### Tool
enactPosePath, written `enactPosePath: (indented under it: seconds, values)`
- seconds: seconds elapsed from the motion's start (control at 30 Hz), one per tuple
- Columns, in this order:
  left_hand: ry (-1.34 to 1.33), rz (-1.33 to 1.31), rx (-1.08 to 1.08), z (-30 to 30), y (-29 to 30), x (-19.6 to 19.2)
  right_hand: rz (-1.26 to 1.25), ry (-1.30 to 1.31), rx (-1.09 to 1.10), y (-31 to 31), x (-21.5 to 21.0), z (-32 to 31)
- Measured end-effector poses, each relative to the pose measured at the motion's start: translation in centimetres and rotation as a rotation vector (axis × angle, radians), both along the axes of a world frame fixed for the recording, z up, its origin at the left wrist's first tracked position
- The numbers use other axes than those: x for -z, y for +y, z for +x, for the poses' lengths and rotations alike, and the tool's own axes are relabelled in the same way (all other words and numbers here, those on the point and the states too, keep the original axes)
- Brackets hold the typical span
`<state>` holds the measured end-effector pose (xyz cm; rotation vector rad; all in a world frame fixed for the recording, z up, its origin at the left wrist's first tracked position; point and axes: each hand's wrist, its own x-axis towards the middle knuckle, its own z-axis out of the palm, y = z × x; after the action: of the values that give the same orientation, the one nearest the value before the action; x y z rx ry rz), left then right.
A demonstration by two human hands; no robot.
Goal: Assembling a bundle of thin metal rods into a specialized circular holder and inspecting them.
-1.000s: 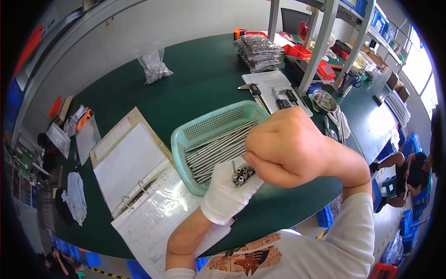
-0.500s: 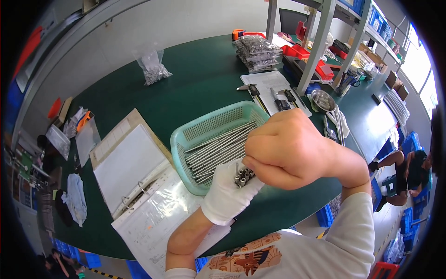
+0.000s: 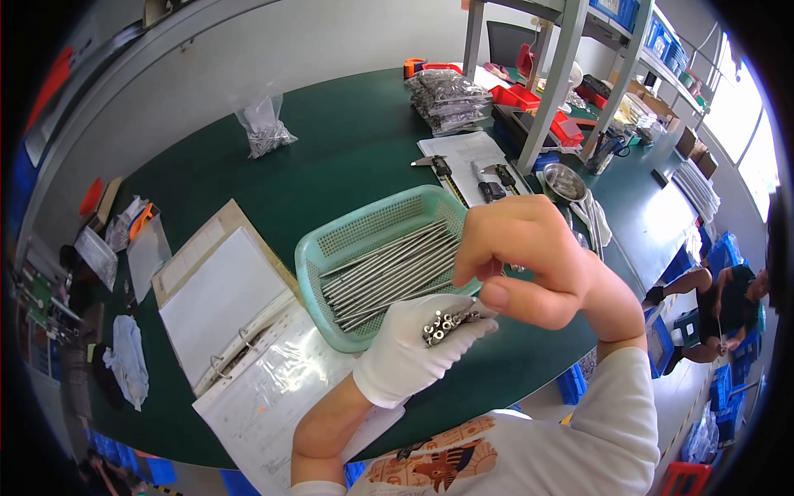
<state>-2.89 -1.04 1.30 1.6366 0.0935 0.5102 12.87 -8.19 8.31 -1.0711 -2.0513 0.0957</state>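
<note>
My left hand (image 3: 399, 347), in a white glove, is closed around a bundle of thin metal rods (image 3: 445, 326), their hollow-looking ends pointing up toward me. Bare and just to the right of that bundle, my right hand (image 3: 542, 256) has its fingers bent and its thumb standing apart from them. No object shows between them. Behind both hands sits a mint-green perforated plastic basket (image 3: 318, 321), partly covered by the hands. More long metal rods (image 3: 389, 277) lie side by side in it.
An open ring binder (image 3: 223, 289) lies left of the basket. Calipers (image 3: 442, 171) rest on papers beyond it. Stacked bags of parts (image 3: 451, 99) and a metal bowl (image 3: 565, 182) stand near the shelf post (image 3: 556, 83). Another person (image 3: 728, 306) sits far right.
My right thumb and fingers have parted, and the hand has moved slightly right, off the bundle. The rod ends in my left hand now show more fully. The view has shifted slightly.
</note>
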Motion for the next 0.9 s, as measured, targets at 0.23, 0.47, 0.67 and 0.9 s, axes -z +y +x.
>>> enactPosePath:
  seconds: [0.23,0.47,0.67,0.9]
  values:
    - [-0.092,-0.068,-0.020,0.4,0.2,0.8,0.046,0.004,-0.062,0.1,-0.4,-0.4]
    - [-0.080,-0.113,-0.019,0.5,0.3,0.9,-0.065,0.086,-0.019,0.0,-0.8,-0.7]
    - [-0.060,-0.135,-0.038,0.7,0.2,0.9,-0.036,0.064,0.025,-0.2,-0.7,-0.7]
    - [-0.116,-0.103,-0.059,0.8,0.2,1.6,-0.078,0.021,0.036,0.0,-0.9,-0.9]
